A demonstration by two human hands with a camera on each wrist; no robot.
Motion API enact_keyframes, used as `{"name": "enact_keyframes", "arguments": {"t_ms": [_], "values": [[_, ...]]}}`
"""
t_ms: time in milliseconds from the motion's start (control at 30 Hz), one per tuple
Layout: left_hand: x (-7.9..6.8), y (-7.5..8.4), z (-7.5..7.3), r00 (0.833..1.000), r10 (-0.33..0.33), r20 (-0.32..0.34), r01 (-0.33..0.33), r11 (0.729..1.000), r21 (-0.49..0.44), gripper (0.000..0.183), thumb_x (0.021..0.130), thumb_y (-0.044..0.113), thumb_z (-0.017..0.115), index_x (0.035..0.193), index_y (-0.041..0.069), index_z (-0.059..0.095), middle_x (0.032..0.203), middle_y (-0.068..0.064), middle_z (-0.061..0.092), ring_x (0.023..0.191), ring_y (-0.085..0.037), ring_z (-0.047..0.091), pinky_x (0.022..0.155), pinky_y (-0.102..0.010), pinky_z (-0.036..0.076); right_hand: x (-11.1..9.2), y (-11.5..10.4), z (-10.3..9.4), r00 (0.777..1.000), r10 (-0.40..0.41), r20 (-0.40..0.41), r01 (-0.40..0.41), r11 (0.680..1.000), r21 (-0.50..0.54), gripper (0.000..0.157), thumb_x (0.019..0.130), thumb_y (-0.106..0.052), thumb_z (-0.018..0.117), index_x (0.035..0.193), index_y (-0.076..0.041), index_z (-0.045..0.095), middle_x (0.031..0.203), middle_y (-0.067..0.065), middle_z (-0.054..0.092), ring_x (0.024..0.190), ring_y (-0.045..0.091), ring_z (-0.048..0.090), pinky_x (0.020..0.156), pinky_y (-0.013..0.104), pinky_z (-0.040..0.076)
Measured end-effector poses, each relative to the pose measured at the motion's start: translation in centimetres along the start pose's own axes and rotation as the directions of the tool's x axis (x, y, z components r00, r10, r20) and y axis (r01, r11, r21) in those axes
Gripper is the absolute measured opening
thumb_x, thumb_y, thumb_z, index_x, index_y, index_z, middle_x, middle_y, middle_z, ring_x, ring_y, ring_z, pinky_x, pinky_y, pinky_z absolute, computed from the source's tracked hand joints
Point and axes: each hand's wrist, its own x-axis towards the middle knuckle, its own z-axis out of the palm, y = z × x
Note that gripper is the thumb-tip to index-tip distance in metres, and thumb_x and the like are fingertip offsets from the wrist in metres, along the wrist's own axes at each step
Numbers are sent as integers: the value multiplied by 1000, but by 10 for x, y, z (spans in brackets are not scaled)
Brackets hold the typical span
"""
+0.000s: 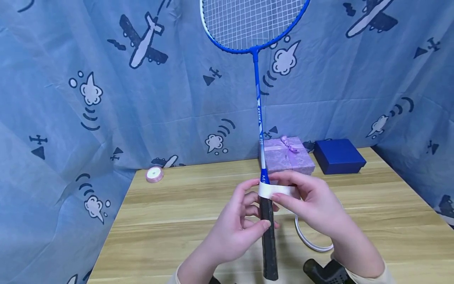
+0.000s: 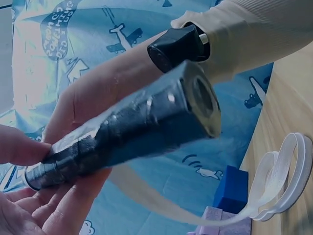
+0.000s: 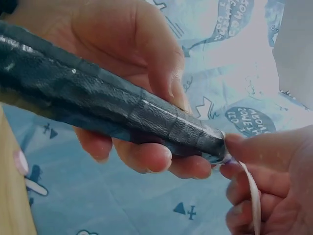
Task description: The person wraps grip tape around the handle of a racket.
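A person's two bare hands hold a blue and white badminton racket (image 1: 259, 106) upright in front of them, above a wooden surface (image 1: 177, 221), its black handle (image 1: 268, 244) pointing toward the near edge. The left hand (image 1: 234, 228) grips the handle, thumb in front and fingers behind. The right hand (image 1: 312, 201) pinches a white tape (image 1: 267, 190) lying across the handle's top; the tape trails behind that hand to a loose loop (image 1: 320, 249) on the surface.

Near the surface's far left corner is a pink ribbon roll (image 1: 154, 174). At the far edge sits a lavender gift box (image 1: 291, 157) with a bow, partly covered by the racket's shaft and the right hand. Beside it, toward the far right corner, is a dark blue box (image 1: 338, 152). A blue curtain (image 1: 170, 102) printed with aeroplanes hangs behind. A black device (image 1: 324, 272) is at the right wrist.
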Motion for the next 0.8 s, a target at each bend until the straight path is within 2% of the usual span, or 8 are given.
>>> {"name": "enact_keyframes", "arguments": {"t_ms": [67,167,300,467,533,667,800], "values": [[0,-1,-1,1000,21,14,-21,1000,-4,75,93,-14,58,154,19,30,122,-32,62,93,-15,73,77,-41,66,0,0,-1,1000,-7,-21,7,1000,-5,37,87,13,73,121,-1,70,92,-6,70,56,9,51,43,25,41],[0,-2,-2,999,38,31,-38,999,1,74,94,-14,58,154,19,29,122,-33,62,95,-17,74,77,-41,66,0,-1,-2,998,2,-61,-2,1000,-6,32,87,13,73,115,-2,72,90,-5,69,57,11,47,42,28,36],[0,-2,-2,999,34,41,-35,999,17,74,95,-13,58,154,19,28,122,-32,62,96,-18,74,77,-39,66,0,-1,-3,995,0,-104,6,998,59,24,88,14,72,106,-2,71,95,-1,71,64,11,55,49,27,42],[1,-3,-3,999,26,40,-27,1000,15,74,95,-13,58,154,20,29,122,-31,62,95,-17,74,77,-39,66,0,-2,-3,990,-4,-141,15,997,77,24,86,18,71,102,-1,71,93,-1,71,68,10,58,53,23,46],[1,-5,-3,998,44,48,-45,999,-1,74,95,-14,58,154,19,28,121,-33,61,94,-22,74,77,-40,66,1,-1,-2,991,21,-136,-14,999,52,24,87,16,72,104,-1,71,93,-2,71,68,10,60,53,22,47],[1,-7,-5,989,119,88,-114,992,-53,73,94,-15,57,154,11,25,122,-39,57,94,-44,72,79,-43,66,3,1,-2,993,78,-86,-73,996,54,22,90,9,72,110,0,70,95,0,72,71,10,63,56,22,50],[2,-8,-6,977,163,139,-149,983,-107,73,95,-15,53,155,9,20,125,-42,54,96,-56,67,83,-46,65,4,5,-2,995,98,3,-97,983,155,25,95,8,66,117,-2,69,100,0,74,80,12,69,69,21,57]]}}
